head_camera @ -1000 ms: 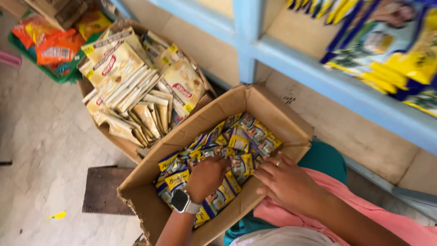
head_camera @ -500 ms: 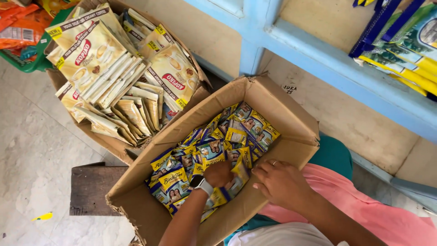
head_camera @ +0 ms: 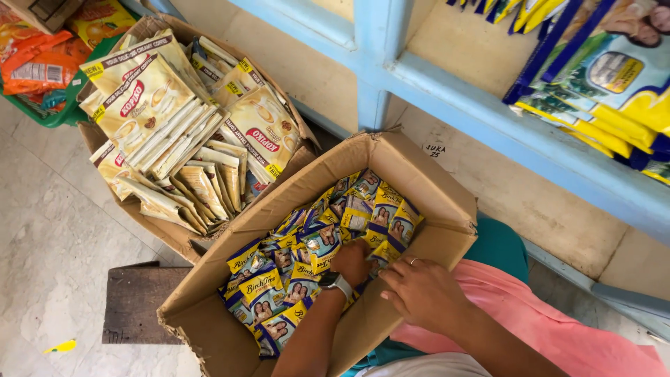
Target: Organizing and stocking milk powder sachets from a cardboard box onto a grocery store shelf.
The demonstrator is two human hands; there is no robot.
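left hand (head_camera: 351, 262) has dug deeper, fingers clenched among the blue-yellow sachets (head_camera: 307, 262); right hand (head_camera: 419, 293) stays at the carton's rim (head_camera: 447, 230), fingers loosely curled.

We look down on a pale, marbled tile floor (head_camera: 49, 230) filling the left side of the frame, lit by soft, even daylight. A small yellow scrap (head_camera: 61, 345) lies on it at the lower left. Just right of that, a dark, worn wooden board (head_camera: 132, 304) rests flat on the tiles. Across the top and right runs a light blue wooden shelf (head_camera: 488, 112), its upright post (head_camera: 370, 63) at upper centre. Beneath the shelf, a beige panel (head_camera: 530, 202) slants from top centre towards the right edge. In the upper left corner sits the edge of a green plastic crate (head_camera: 42, 117).
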